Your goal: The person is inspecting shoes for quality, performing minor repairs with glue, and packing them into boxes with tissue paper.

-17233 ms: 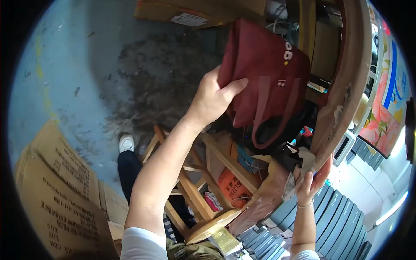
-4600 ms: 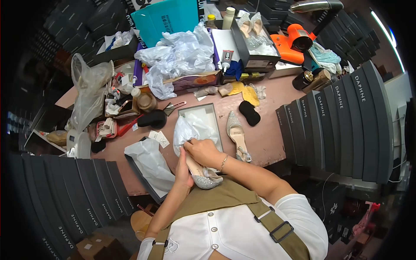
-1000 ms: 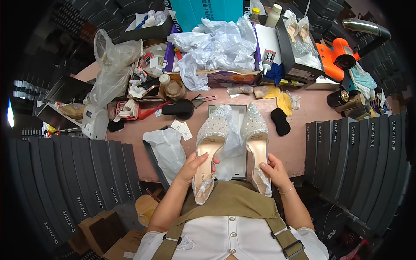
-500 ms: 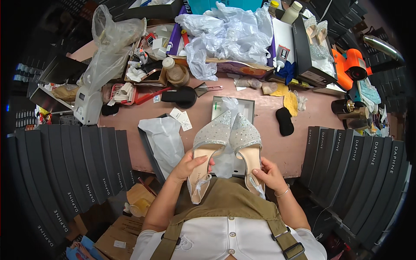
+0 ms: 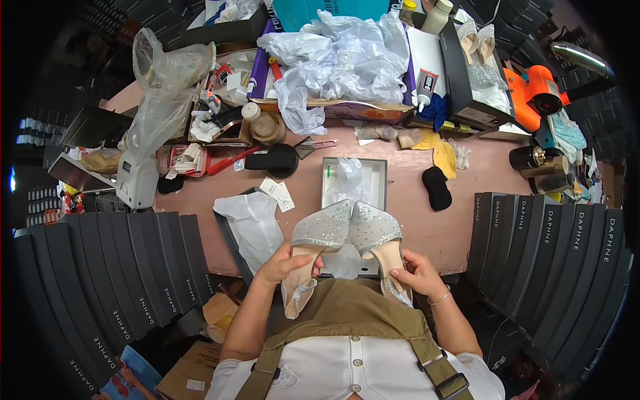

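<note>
In each hand I hold one shoe of a sparkly silver pointed pair, toes away from me and side by side. My left hand [image 5: 285, 265] is closed round the middle of the left shoe [image 5: 321, 228], thumb on the beige insole. My right hand [image 5: 417, 273] grips the right shoe [image 5: 375, 230] near its heel strap, thumb on top. Beneath the toes lies an open shoebox [image 5: 382, 175] with white tissue paper [image 5: 350, 179] in it. A dark box lid [image 5: 230, 233] lined with white paper [image 5: 252, 223] rests to the left, with paper tags [image 5: 278, 193] by it.
Dark shoeboxes stand in rows at left [image 5: 127, 267] and right [image 5: 547, 253]. Across the table's back are a carton of crumpled white paper [image 5: 340, 60], an open box with silver shoes [image 5: 477, 80], an orange heat gun [image 5: 533, 97], a black pad [image 5: 437, 188] and a yellow cloth [image 5: 444, 157].
The shoes' toes have come nearer to me and tilted lower, showing more of the shoebox behind. Both hands keep their hold. The whole view has shifted slightly.
</note>
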Demonstrator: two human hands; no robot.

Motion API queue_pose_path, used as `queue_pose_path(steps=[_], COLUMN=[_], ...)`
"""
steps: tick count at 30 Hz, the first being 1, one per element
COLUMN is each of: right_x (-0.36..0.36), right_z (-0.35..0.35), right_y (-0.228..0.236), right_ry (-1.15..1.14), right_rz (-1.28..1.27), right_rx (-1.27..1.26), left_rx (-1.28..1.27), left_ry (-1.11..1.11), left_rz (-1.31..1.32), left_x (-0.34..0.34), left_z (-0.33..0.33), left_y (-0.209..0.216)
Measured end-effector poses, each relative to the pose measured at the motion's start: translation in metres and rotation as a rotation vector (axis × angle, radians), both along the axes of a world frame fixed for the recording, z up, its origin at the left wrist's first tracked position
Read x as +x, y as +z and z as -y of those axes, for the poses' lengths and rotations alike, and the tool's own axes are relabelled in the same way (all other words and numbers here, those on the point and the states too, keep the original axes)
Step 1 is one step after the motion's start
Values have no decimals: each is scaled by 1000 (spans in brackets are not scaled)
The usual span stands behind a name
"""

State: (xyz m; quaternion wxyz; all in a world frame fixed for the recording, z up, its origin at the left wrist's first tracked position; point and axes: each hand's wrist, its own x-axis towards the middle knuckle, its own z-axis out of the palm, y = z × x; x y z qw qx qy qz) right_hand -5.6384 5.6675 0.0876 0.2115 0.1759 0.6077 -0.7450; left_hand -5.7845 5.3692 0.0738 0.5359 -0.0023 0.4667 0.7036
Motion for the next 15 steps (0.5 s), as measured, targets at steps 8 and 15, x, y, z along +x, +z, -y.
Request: queue_pose_path(steps=[8,15], right_x=[8,24], right_z=[2,4], right_y=[13,14], right_ry=[37,-10], right_rz=[51,-32], right_rx=[-46,-44], left_rx=[35,44], left_ry=[-40,-44], left_rz=[125,186], left_x=[8,25], left_z=[7,6], left_y=[0,-1])
